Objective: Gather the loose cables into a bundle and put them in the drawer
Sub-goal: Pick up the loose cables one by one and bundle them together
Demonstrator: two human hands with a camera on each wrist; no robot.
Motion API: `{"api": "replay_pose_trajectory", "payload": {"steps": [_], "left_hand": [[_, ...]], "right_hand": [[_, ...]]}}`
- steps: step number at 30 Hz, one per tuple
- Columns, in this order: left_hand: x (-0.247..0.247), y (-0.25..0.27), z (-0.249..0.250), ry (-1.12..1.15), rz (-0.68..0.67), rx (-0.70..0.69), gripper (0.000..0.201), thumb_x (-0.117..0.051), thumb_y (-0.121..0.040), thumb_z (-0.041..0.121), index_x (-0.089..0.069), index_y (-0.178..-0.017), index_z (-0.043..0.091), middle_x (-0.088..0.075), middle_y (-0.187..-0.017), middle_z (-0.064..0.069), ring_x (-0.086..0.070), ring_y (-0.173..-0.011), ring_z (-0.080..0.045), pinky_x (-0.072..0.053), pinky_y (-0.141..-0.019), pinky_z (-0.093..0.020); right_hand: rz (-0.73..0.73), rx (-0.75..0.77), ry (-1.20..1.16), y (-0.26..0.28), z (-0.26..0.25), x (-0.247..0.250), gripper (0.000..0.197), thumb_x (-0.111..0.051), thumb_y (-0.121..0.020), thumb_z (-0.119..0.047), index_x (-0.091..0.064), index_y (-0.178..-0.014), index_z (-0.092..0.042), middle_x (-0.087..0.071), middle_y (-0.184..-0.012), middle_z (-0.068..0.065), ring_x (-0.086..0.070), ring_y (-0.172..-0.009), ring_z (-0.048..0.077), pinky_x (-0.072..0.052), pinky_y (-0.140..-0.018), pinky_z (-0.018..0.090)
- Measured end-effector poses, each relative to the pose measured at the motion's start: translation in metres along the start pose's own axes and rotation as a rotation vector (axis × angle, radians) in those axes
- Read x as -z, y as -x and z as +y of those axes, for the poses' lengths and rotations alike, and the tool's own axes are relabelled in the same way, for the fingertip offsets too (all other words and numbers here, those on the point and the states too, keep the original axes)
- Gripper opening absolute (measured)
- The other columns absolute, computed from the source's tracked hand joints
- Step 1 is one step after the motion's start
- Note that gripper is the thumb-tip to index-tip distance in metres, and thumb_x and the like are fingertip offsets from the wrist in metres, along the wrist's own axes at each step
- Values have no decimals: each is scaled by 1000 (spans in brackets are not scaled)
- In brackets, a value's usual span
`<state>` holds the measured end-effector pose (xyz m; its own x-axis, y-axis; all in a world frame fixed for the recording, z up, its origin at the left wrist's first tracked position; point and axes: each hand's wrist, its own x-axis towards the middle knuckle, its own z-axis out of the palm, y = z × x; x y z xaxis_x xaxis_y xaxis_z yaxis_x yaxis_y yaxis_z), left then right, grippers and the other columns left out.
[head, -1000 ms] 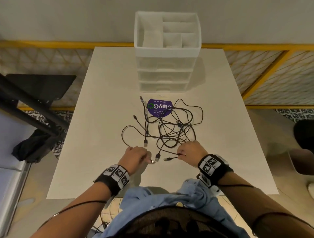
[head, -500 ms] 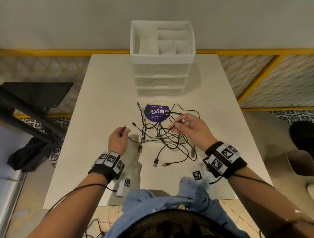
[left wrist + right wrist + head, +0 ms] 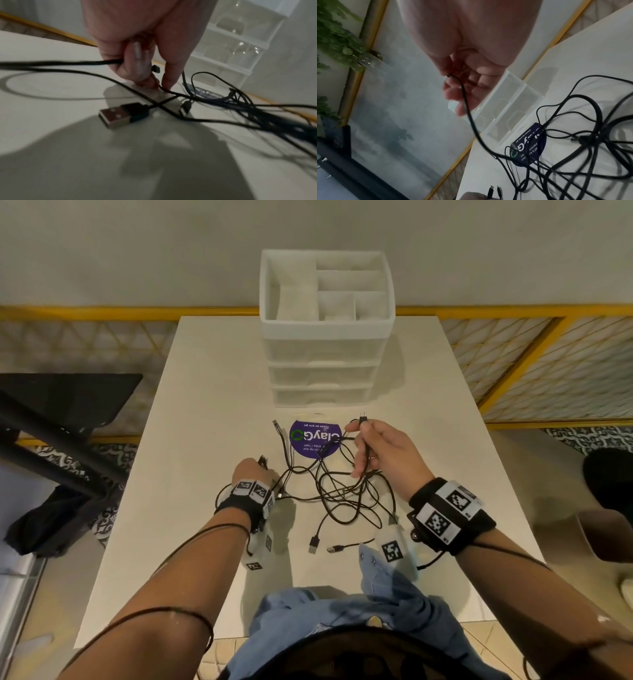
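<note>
White and matte, the surface point(image 3: 205, 392) carries everything. At the left hand point(image 3: 251, 474), the fingers point(image 3: 137, 63) are curled round one cable end while fingertip and thumb pinch a second strand against the surface. A plug end is pinched by the raised right hand point(image 3: 383, 455), its cord trailing into the cables point(image 3: 339, 491), which lie tangled between the hands, partly over a purple sticker point(image 3: 315, 438). Thin, light and limp, they are judged prone to snag; holding is best done near the plugs. Beyond stands the drawer unit point(image 3: 325, 364), its drawers closed, its top tray apparently empty.
</note>
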<state>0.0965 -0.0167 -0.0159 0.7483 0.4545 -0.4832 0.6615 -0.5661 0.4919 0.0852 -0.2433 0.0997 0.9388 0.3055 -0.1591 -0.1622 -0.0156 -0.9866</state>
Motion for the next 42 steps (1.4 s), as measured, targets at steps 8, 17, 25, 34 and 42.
{"api": "replay_pose_trajectory", "payload": {"steps": [8,17,25,34,42], "left_hand": [[17,-8,-20,580,-58,68,12,-47,-83,12,-52,-80,1,-57,-66,-14,-45,-50,-26,-34,-49,-28],[27,11,-42,681,-107,77,32,-35,-98,31,-54,-83,9,-56,-58,-5,-39,-49,-17,-28,-44,-25],[32,14,-23,828,-54,-19,24,-37,-99,18,-51,-82,8,-49,-58,-3,-47,-46,-14,-41,-51,-25],[16,-15,44,567,23,0,64,-76,-66,48,-62,-112,5,-67,-111,-22,-62,-104,-40,-51,-87,-46],[13,-26,67,446,-52,-170,39,-52,-91,37,-66,-107,5,-63,-114,-29,-58,-107,-45,-48,-89,-46]], "right_hand": [[-152,-24,909,-45,16,-24,27,-50,-87,-35,-55,-72,-13,-53,-68,1,-51,-68,19,-40,-61,32],[-616,62,1404,-78,63,-82,26,-45,-92,-21,-62,-111,-18,-65,-110,7,-60,-102,28,-47,-81,37],[-656,57,1429,-85,94,-74,26,-54,-88,-19,-57,-114,-14,-59,-108,13,-60,-96,32,-47,-78,39],[-298,94,933,-69,57,-41,23,-48,-92,-26,-54,-107,-9,-52,-99,3,-56,-86,24,-43,-74,33],[169,91,273,-67,6,21,24,-35,-97,-27,-45,-75,-25,-42,-70,-4,-37,-60,9,-32,-59,26]]}}
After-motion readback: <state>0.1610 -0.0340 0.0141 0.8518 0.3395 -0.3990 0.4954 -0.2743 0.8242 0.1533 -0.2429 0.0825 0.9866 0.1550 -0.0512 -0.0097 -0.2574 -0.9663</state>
